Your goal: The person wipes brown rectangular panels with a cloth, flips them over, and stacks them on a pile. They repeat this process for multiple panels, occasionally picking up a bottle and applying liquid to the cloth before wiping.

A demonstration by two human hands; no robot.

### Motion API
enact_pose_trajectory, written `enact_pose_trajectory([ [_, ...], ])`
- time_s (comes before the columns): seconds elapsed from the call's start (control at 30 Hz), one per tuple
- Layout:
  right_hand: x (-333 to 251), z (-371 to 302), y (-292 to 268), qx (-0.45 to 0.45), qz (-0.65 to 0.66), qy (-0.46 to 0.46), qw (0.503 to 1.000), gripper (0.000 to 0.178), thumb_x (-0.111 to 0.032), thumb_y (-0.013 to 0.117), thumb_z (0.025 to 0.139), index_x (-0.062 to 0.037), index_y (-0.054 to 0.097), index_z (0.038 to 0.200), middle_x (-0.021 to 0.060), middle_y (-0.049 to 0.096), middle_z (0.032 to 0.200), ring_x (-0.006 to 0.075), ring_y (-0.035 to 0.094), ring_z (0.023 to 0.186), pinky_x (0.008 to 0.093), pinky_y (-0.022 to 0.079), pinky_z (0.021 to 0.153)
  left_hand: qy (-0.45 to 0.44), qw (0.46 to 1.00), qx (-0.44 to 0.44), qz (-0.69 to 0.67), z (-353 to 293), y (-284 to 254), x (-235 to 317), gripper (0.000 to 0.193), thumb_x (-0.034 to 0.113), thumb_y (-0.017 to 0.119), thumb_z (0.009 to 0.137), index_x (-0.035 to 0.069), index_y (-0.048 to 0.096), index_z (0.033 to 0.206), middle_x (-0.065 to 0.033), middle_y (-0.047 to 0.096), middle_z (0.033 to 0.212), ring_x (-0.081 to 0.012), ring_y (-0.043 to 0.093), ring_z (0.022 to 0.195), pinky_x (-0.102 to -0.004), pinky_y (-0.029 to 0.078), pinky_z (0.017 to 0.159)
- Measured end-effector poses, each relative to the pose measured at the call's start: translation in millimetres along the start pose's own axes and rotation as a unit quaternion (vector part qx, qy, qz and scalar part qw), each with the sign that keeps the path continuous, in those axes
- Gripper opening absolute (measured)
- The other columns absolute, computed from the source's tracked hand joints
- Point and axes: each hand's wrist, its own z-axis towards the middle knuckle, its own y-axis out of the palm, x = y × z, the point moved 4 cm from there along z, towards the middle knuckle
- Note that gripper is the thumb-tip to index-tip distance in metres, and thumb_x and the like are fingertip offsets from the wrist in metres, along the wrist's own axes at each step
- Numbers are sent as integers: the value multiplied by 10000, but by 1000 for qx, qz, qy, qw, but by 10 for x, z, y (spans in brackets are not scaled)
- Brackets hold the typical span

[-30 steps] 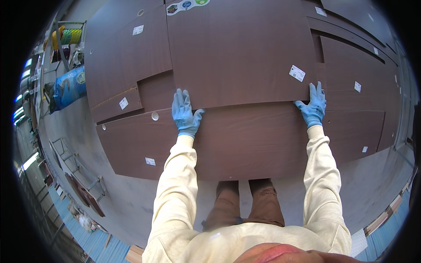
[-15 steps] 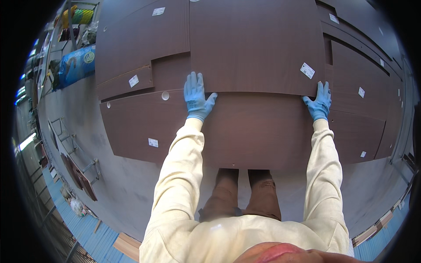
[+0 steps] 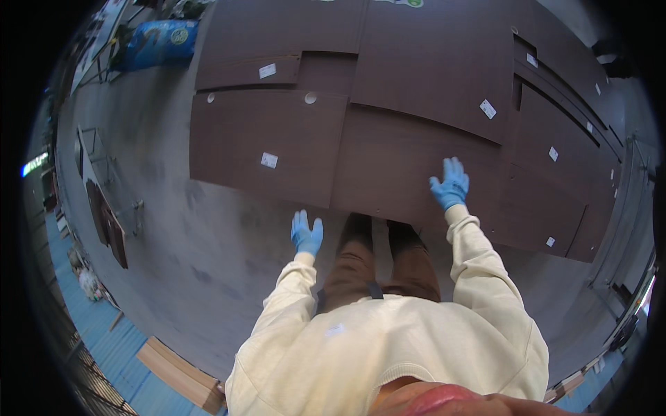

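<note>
Dark brown wood panels with small white labels lie overlapping in front of me. My right hand [image 3: 451, 184], in a light blue glove, is over the near middle panel [image 3: 388, 163], fingers stretched out and holding nothing; whether it touches the surface I cannot tell. In the same kind of glove, my left hand [image 3: 306, 234] hangs with fingers apart, just on my side of the near edge of the left panel [image 3: 236, 142]. Beyond my right hand, a large panel [image 3: 430, 69] overlaps the middle one, its near edge slanting down to the right.
Grey floor [image 3: 208, 243] runs along the left and near sides. A metal rack with brown boards [image 3: 107, 222] stands at the left. A blue bag [image 3: 161, 44] sits at the far left. Light wood planks [image 3: 182, 374] lie on blue slats at the lower left.
Both hands have left the large panel's near corners and drawn back toward me, the left one past the panels' edge. That panel's near edge now sits slanted, and my view has turned.
</note>
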Motion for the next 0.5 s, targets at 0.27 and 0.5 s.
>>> enact_pose_trajectory([
  [0.27, -1233, -1375, 290, -222, -41, -86, 970, 671, -429, 653, 854, -128, 531, 1442, 138, 495, 1530, 312, 429, 1433, 524, 314, 1164, -245, 935, -198, -161, -1402, -285, -1479, 570, 441, 716, 905, 5, 675, 1270, -235, 702, 1242, -360, 665, 1177, -420, 509, 1014],
  [0.5, -2517, -2443, 739, -338, -84, 24, 937, 568, -446, 622, 877, -140, 643, 1355, 149, 650, 1380, 330, 609, 1289, 489, 433, 1074, -122, 925, -209, -293, -1032, -1033, -2923, 430, 321, 743, 938, 22, 711, 1246, -117, 739, 1206, -210, 679, 1095, -343, 519, 984],
])
